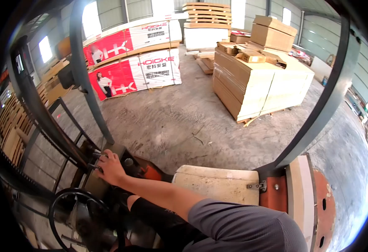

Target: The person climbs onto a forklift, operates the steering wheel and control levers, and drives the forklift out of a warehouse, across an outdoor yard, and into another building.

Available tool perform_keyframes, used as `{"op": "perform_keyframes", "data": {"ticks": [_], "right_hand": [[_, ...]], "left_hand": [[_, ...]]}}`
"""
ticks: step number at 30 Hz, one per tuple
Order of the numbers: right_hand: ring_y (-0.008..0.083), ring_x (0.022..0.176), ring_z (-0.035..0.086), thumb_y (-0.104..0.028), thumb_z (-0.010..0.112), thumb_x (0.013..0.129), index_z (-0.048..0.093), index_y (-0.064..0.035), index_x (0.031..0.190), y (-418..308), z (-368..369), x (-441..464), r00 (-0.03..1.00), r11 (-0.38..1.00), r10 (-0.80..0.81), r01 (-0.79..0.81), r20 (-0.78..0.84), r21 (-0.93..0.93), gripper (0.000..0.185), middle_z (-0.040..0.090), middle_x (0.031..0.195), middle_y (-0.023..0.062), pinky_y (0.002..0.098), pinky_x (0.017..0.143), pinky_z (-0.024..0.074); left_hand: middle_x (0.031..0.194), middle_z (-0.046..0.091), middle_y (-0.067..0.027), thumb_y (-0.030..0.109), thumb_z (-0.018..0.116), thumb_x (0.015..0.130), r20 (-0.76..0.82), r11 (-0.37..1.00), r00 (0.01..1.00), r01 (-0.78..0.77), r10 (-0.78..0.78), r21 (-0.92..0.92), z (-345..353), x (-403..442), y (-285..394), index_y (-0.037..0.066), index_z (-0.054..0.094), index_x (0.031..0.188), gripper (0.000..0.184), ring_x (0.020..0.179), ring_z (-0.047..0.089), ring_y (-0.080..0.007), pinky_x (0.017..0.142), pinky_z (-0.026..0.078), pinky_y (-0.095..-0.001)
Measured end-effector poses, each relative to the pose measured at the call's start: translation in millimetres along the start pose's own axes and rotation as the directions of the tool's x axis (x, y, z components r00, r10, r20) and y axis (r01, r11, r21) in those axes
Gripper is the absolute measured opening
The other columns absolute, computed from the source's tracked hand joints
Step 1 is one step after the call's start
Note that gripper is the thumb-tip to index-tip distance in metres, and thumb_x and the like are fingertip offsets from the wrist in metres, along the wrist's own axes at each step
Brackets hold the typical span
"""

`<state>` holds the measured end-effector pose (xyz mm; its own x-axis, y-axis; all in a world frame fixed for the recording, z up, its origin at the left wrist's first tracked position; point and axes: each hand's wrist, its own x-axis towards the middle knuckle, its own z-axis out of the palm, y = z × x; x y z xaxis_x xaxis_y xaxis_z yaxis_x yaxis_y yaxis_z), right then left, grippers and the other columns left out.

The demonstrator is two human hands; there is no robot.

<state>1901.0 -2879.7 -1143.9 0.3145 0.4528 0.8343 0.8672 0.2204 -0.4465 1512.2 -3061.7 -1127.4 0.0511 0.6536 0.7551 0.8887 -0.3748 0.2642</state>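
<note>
My right hand (110, 169) reaches out to the control levers (93, 166) of a forklift, its fingers curled over the lever ends. A round dark knob (128, 162) stands just beyond that hand on the same console. Nearer to me is the black steering wheel (52, 218), below and left of the hand. My right arm, in a grey short sleeve (242, 224), stretches across my lap. My left hand cannot be made out in this view.
Mast rails (45, 105) rise at the left, and cab posts (333, 84) frame the view. On the concrete floor stand red-and-white wrapped stacks (138, 71), a strapped carton stack (259, 86) and piled boards (207, 17). A worn pale panel (215, 182) lies beside me.
</note>
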Motion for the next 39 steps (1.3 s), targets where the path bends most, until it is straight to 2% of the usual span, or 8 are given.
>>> {"op": "perform_keyframes", "data": {"ticks": [9,14,25,28,30,31,34,39], "right_hand": [[0.0392,0.130,0.045,-0.029,0.073,0.085,0.074,-0.0052,0.090,25,-321,-189,0.994,0.996,-0.043,0.050,-0.097,0.069,0.025,0.065,0.111,0.0107,0.0538,0.105,0.0408],[0.0381,0.132,0.044,-0.029,0.073,0.087,0.074,-0.0054,0.094,43,-503,-291,0.997,0.997,-0.043,0.047,-0.057,0.067,0.025,0.065,0.113,0.0092,0.0537,0.106,0.0404],[0.0387,0.130,0.045,-0.029,0.075,0.086,0.075,-0.0065,0.094,130,-910,-513,0.995,0.988,-0.090,0.094,-0.038,0.121,0.024,0.066,0.113,0.0076,0.0535,0.103,0.0413],[0.0385,0.126,0.048,-0.037,0.068,0.087,0.074,-0.0077,0.081,112,-971,-557,0.981,0.984,-0.157,0.165,-0.112,0.065,0.031,0.065,0.100,0.0111,0.0530,0.101,0.0425],[0.0327,0.093,0.063,-0.034,0.064,0.078,0.073,-0.0167,0.073,88,-1006,-566,0.949,0.927,-0.138,0.224,0.282,-0.299,0.021,0.067,0.082,0.0086,0.0479,0.084,0.0461],[0.0301,0.081,0.063,-0.033,0.063,0.079,0.071,-0.0169,0.071,45,-1042,-576,0.974,0.910,-0.190,0.221,0.121,-0.351,0.019,0.066,0.076,0.0085,0.0467,0.078,0.0457],[0.0346,0.089,0.061,-0.028,0.064,0.085,0.067,-0.0105,0.070,52,-1051,-603,0.934,0.896,-0.358,0.340,-0.012,-0.286,0.024,0.068,0.088,0.0110,0.0491,0.085,0.0455],[0.0413,0.125,0.054,-0.029,0.069,0.097,0.076,-0.0042,0.094,46,-1054,-623,0.981,0.972,-0.191,0.193,0.033,-0.130,0.026,0.072,0.112,0.0073,0.0542,0.108,0.0420]], "left_hand": [[0.083,0.075,-0.0155,0.025,0.069,0.101,0.446,1.000,0.895,0.022,-0.013,-0.016,-160,-282,272,0.000,0.076,0.090,0.028,0.069,0.067,-0.0314,0.067,0.054,-0.0418],[0.061,0.058,-0.0154,0.020,0.080,0.084,0.295,0.968,0.953,0.013,0.063,-0.251,-186,-438,424,0.001,0.064,0.069,0.030,0.059,0.059,-0.0369,0.056,0.042,-0.0460],[0.063,0.055,-0.0175,0.015,0.073,0.091,0.290,0.941,0.950,-0.010,0.115,-0.339,-301,-740,761,0.000,0.063,0.072,0.026,0.059,0.056,-0.0371,0.055,0.039,-0.0448],[0.065,0.056,-0.0176,0.014,0.074,0.089,0.194,0.955,0.974,-0.059,0.119,-0.292,-354,-823,781,0.003,0.062,0.070,0.025,0.059,0.057,-0.0373,0.056,0.042,-0.0450],[0.068,0.060,-0.0164,0.016,0.073,0.087,0.153,0.946,0.974,-0.116,0.168,-0.304,-391,-847,771,0.005,0.064,0.069,0.023,0.062,0.060,-0.0380,0.057,0.046,-0.0466],[0.069,0.063,-0.0140,0.019,0.071,0.086,0.296,0.967,0.944,-0.068,0.142,-0.247,-436,-852,774,0.008,0.068,0.070,0.020,0.067,0.065,-0.0372,0.059,0.050,-0.0470],[0.072,0.068,-0.0106,0.023,0.072,0.083,0.306,0.952,0.931,-0.106,0.197,-0.287,-467,-873,767,0.015,0.073,0.080,0.008,0.072,0.069,-0.0342,0.064,0.055,-0.0466],[0.065,0.062,-0.0123,0.023,0.074,0.088,0.103,0.911,0.979,-0.120,0.174,-0.394,-461,-888,771,0.009,0.066,0.072,0.022,0.065,0.065,-0.0343,0.060,0.053,-0.0464]]}}
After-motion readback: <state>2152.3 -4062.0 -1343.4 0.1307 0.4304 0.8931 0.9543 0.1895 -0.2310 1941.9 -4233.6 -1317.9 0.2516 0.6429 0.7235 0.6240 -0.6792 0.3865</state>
